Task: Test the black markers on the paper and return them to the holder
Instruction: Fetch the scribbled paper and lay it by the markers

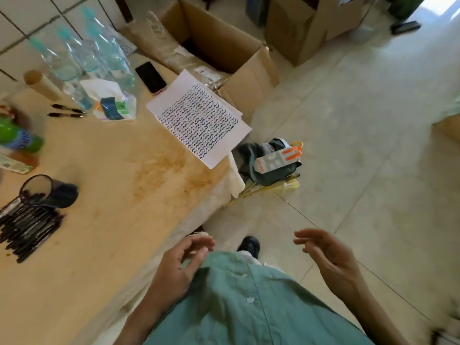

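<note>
Markers (27, 230) are heaped at the counter's (119, 195) left edge, spilling from the tipped mesh holder (42, 190), while the scribble-covered paper (199, 118) overhangs the far right edge. Nothing is held: the left hand (179, 267) and right hand (331, 257) hang off the counter, fingers loosely curled. One marker should be pinched near its cap and carried to the paper's bare margin.

A: The paper (199, 118) at twelve o'clock is white, ruled over with rows of black wavy marks.

B: And the desk (112, 170) is pale tan with brownish stains. Black markers (27, 230) at nine o'clock, beside a dark mesh holder (39, 189).

A: Green shirt (249, 307) at six o'clock, white buttons. Brown cardboard box (224, 46) up top, black phone (150, 77).
</note>
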